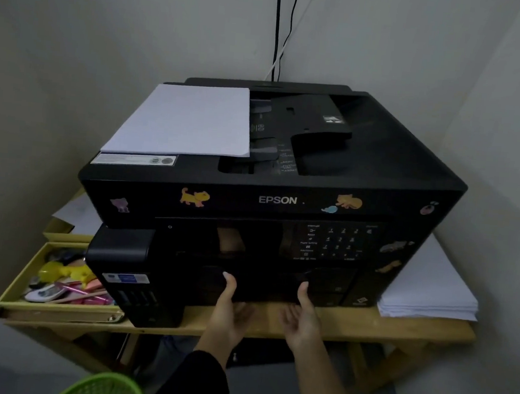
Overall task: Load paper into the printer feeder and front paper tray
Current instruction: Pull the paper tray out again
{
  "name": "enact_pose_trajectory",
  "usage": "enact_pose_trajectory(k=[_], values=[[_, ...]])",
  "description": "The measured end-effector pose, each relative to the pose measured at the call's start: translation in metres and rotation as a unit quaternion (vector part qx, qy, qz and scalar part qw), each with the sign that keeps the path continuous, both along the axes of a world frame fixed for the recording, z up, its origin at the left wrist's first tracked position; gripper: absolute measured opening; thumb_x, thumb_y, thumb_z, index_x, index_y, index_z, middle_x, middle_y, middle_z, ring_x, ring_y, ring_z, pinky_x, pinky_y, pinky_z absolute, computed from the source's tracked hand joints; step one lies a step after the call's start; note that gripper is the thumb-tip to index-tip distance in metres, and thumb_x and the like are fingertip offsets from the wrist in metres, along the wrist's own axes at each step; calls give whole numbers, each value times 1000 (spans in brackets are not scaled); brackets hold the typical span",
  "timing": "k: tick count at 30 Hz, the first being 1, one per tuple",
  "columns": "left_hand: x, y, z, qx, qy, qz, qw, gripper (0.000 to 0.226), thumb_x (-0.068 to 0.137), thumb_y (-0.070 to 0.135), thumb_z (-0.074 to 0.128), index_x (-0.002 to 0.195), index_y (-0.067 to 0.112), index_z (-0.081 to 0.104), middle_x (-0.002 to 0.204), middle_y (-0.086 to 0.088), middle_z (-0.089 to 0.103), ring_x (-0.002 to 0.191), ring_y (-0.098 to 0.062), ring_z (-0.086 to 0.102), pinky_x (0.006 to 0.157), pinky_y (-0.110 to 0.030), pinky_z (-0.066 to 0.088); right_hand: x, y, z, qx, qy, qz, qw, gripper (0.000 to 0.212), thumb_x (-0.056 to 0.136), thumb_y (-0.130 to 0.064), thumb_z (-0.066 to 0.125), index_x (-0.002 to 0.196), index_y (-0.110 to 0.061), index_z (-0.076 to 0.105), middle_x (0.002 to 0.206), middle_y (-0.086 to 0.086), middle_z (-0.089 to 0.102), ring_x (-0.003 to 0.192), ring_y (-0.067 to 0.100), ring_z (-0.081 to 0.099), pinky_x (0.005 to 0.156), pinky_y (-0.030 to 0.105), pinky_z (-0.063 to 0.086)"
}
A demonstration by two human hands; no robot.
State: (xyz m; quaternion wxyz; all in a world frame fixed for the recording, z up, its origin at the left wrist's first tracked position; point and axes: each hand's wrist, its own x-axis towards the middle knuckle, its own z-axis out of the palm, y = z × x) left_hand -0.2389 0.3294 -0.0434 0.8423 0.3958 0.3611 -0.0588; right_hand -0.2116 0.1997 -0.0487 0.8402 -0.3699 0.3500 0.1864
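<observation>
At the lower front of the black Epson multifunction printer (277, 200), both hands are set against the dark front paper tray (263, 286). The left hand (231, 309) and the right hand (303, 317) each press a thumb upward on the tray face while the fingers curl underneath its bottom edge, so both are half-closed around that edge rather than flat or fisted. That paired, palms-up hold looks suited to sliding the drawer straight out without skewing it. The tray itself sits flush in the printer body, just above the pale wooden tabletop (398, 330).

White sheets of paper (183, 121) lie flat on the printer's top at its left, with one edge toward the feeder guides; whether they are properly seated there I cannot tell. A thick stack of white paper (426, 293) rests on the tabletop just beside the printer's right side, near the right hand, probably kept there as supply for the tray.
</observation>
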Motion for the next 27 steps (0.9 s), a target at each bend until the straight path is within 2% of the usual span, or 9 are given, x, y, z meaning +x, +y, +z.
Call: enact_pose_trajectory(k=[6,10,15,18,20,21,23,25,27], values=[[6,-4,-10,-39,-8,53,998,86,60,64,63,123,7,57,124,-14,62,110,-25,60,101,-36,44,8,5,-10,60,-13,-39,997,22,86,-29,64,91,-8,62,103,11,61,86,19,60,91,34,48],[10,-4,-20,-43,3,64,997,87,69,65,59,132,6,51,117,-11,62,99,-21,60,94,-35,44,11,4,-19,41,-13,-45,998,19,86,-28,65,93,-11,61,87,6,57,73,15,51,69,26,46],[9,-10,-19,-12,6,30,999,86,70,74,49,128,12,53,111,-8,62,100,-24,59,91,-38,47,12,10,-29,-53,1,-19,998,48,81,-49,64,110,-10,61,78,2,56,55,10,40,48,21,35],[7,-18,-10,-14,30,31,999,76,77,76,39,121,16,55,109,-9,64,104,-29,59,92,-42,49,6,18,-33,-128,37,-56,989,100,48,-72,73,121,-6,57,79,4,61,49,10,43,35,17,35],[4,-21,-4,-28,40,31,998,83,73,80,41,126,17,54,118,-10,61,113,-32,57,100,-46,46,3,21,-30,-138,60,-100,984,130,27,-74,79,135,-12,43,107,12,66,69,21,61,48,27,54],[3,-21,-2,-30,43,29,998,87,70,82,42,126,17,53,120,-9,60,112,-31,57,100,-46,46,0,23,-20,-136,74,-124,980,131,32,-69,82,140,-13,34,120,15,62,89,29,64,68,38,60],[2,-26,1,5,82,44,996,100,59,87,49,123,11,51,118,-8,57,105,-30,58,99,-46,45,-2,25,-7,-187,90,-155,966,111,58,-53,82,144,-13,23,134,19,51,116,38,55,97,48,49],[-2,-33,5,148,200,69,966,113,57,83,57,135,4,38,122,-12,47,116,-34,49,105,-49,40,-5,28,0,-279,93,-135,946,99,72,-48,75,144,-11,19,142,20,39,126,40,43,102,49,41],[-7,-39,10,354,256,31,899,111,65,74,61,142,2,25,133,-18,36,123,-37,40,106,-47,36,-12,37,6,-430,46,-56,900,89,80,-49,66,144,-10,20,147,21,23,131,42,31,104,50,35]])
